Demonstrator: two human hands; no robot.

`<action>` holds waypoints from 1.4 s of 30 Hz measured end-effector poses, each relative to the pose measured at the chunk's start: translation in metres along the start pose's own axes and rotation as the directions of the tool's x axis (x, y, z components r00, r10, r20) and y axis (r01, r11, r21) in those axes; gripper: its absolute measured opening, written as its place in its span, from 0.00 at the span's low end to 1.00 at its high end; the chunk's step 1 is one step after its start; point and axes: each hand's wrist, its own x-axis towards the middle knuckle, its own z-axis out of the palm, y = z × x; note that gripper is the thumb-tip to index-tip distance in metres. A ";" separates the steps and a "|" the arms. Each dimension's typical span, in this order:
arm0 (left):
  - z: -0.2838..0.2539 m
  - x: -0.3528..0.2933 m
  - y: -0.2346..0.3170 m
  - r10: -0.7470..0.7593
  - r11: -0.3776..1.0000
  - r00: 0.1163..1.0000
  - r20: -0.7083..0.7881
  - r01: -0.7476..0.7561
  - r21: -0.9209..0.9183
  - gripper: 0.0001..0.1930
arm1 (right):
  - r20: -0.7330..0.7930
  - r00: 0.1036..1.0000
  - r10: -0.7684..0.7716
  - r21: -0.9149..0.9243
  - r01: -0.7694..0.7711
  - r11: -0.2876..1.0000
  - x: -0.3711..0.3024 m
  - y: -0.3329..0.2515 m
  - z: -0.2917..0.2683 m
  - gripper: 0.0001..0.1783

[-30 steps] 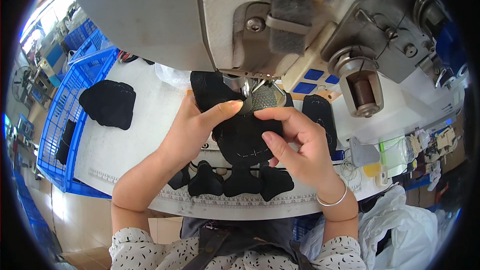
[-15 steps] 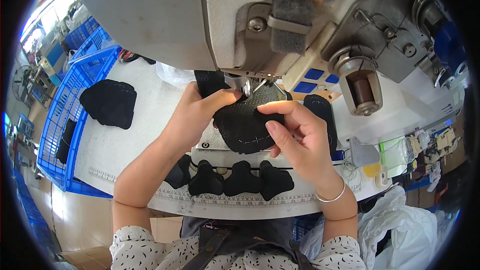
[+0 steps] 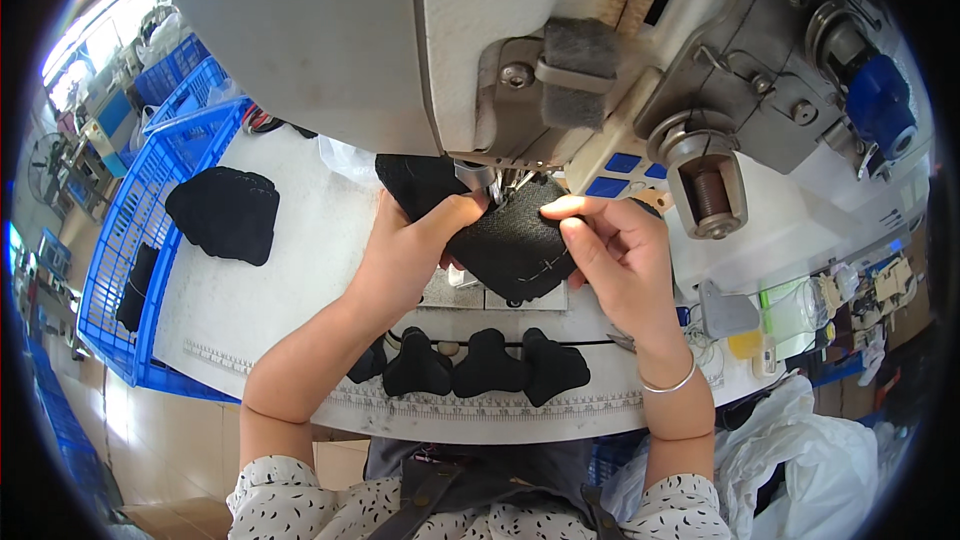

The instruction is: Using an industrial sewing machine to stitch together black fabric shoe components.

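Observation:
Under the presser foot [image 3: 497, 190] of a sewing machine [image 3: 320, 30] lies a black fabric piece [image 3: 525, 240] with a rounded edge and light stitch marks. My left hand [image 3: 410, 245] grips its left side, thumb on top close to the foot and fingers mostly hidden beneath. With the thumb and forefinger of my right hand [image 3: 625, 260] I pinch its right edge; a bracelet [image 3: 668, 376] circles that wrist. Another dark part of cloth [image 3: 415, 180] shows beyond my left hand; whether it is the same piece, I cannot tell.
Several small black fabric pieces [image 3: 488, 362] lie in a row along the ruler strip [image 3: 400, 407] at the table's near edge. A black stack [image 3: 225, 215] lies at left beside a blue crate [image 3: 110, 270]. A thread spool [image 3: 708, 190] sits on the machine at right.
The fabric piece has turned, its near edge swinging rightward under the foot. My right hand has shifted slightly right with it. The whole view has also shifted a little.

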 end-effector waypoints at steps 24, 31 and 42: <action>-0.024 -0.018 0.007 -0.061 0.998 0.993 0.103 0.059 0.031 0.09 | 0.130 0.763 -0.634 -0.788 0.467 0.401 -0.003 -0.005 0.014 0.13; -0.024 -0.020 0.004 -0.060 0.998 0.990 0.130 0.059 0.014 0.09 | 0.132 0.753 -0.644 -0.778 0.481 0.404 -0.001 -0.003 0.015 0.13; -0.012 -0.035 0.003 -0.109 0.993 0.985 0.136 0.102 0.059 0.08 | 0.142 0.750 -0.646 -0.767 0.496 0.407 -0.002 -0.004 0.014 0.13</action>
